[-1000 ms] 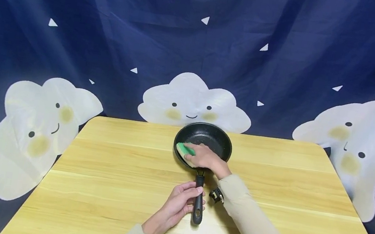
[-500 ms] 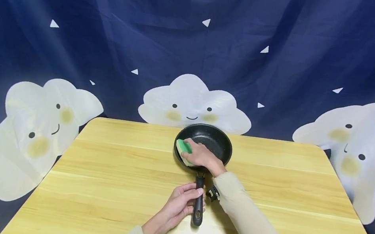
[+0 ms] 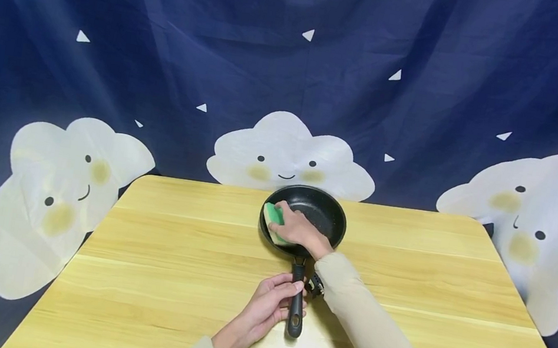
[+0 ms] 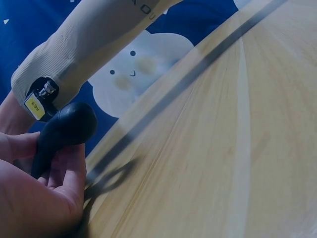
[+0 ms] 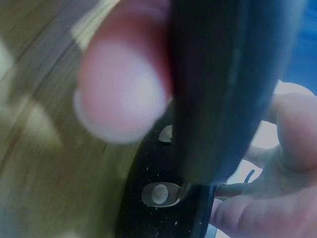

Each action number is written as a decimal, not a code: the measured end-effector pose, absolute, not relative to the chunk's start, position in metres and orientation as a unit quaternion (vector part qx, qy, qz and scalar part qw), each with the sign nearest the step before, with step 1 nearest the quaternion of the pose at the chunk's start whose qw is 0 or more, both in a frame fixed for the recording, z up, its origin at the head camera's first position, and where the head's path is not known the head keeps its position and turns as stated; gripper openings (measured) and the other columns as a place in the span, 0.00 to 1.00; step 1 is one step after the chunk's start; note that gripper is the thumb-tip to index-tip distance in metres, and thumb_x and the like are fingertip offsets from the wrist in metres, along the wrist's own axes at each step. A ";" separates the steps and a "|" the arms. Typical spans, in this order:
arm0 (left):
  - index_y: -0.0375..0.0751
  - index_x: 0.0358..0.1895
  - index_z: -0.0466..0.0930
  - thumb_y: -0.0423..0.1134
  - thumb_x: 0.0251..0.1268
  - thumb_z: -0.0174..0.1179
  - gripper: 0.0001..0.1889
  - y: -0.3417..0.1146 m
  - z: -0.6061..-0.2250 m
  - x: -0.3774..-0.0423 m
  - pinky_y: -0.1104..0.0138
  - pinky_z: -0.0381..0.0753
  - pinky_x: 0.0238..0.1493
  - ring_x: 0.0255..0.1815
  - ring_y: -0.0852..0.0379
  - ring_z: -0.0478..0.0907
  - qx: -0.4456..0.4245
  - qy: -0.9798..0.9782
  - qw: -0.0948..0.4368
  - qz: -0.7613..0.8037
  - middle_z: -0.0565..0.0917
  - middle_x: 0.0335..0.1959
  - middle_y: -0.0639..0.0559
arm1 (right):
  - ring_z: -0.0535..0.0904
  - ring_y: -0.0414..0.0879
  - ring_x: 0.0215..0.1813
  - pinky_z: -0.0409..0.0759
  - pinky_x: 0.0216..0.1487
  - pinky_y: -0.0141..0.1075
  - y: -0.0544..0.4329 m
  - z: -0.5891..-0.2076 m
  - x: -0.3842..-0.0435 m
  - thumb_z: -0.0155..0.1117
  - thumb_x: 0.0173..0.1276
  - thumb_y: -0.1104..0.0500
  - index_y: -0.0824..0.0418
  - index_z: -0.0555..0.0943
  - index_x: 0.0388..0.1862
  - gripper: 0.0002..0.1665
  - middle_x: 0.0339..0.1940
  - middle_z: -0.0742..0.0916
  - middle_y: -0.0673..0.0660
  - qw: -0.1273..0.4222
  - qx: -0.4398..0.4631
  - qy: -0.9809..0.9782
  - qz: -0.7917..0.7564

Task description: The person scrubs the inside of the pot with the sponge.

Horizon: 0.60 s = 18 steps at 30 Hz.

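A black frying pan [image 3: 324, 215] lies near the table's far edge, its handle [image 3: 295, 320] pointing toward me. My left hand [image 3: 259, 311] grips that handle, thumb on top and fingers beneath. Inside the pan, against the left wall, my right hand [image 3: 299, 229] holds a green and pale sponge [image 3: 271, 214]. The left wrist view shows the rounded handle end [image 4: 74, 124] in the left hand [image 4: 42, 198]. Close up in the right wrist view are the left thumb [image 5: 121, 89], the handle [image 5: 218, 99], a rivet [image 5: 160, 194] and the right hand [image 5: 282, 168]; the sponge is hidden there.
The wooden table [image 3: 156, 287] stretches to both sides of the pan. Behind it hangs a dark blue curtain [image 3: 251, 63] with printed clouds. A small black device [image 3: 315, 286] is worn at the right wrist, beside the pan handle.
The right hand and sponge have shifted slightly up along the pan's left inner wall, and the sponge has turned more upright. The left hand keeps its grip on the handle.
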<state>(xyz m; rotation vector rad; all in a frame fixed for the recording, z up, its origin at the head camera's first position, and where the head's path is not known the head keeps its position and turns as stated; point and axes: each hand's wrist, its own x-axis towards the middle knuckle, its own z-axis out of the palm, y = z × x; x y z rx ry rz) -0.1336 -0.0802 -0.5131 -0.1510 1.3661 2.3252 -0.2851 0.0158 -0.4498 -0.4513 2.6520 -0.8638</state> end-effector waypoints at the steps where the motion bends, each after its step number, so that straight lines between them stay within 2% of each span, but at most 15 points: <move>1: 0.28 0.59 0.74 0.36 0.71 0.64 0.20 -0.080 -0.513 -0.134 0.61 0.90 0.39 0.33 0.56 0.84 -0.055 0.493 0.218 0.840 0.85 0.40 0.46 | 0.76 0.56 0.53 0.77 0.50 0.49 0.016 -0.450 -0.285 0.59 0.78 0.46 0.50 0.62 0.78 0.35 0.56 0.78 0.65 0.157 -0.156 0.927 -0.301; 9: 0.29 0.58 0.73 0.36 0.71 0.63 0.19 -0.079 -0.514 -0.135 0.60 0.90 0.39 0.34 0.56 0.84 -0.055 0.492 0.218 0.841 0.85 0.40 0.46 | 0.77 0.56 0.47 0.77 0.45 0.46 0.012 -0.453 -0.290 0.60 0.78 0.48 0.51 0.61 0.78 0.35 0.53 0.77 0.65 0.135 -0.154 0.935 -0.290; 18: 0.29 0.58 0.73 0.35 0.71 0.64 0.19 -0.079 -0.514 -0.135 0.59 0.90 0.39 0.34 0.55 0.85 -0.058 0.491 0.214 0.842 0.85 0.40 0.45 | 0.77 0.59 0.48 0.79 0.45 0.48 0.011 -0.457 -0.298 0.62 0.77 0.50 0.51 0.61 0.78 0.35 0.57 0.75 0.69 0.108 -0.151 0.941 -0.281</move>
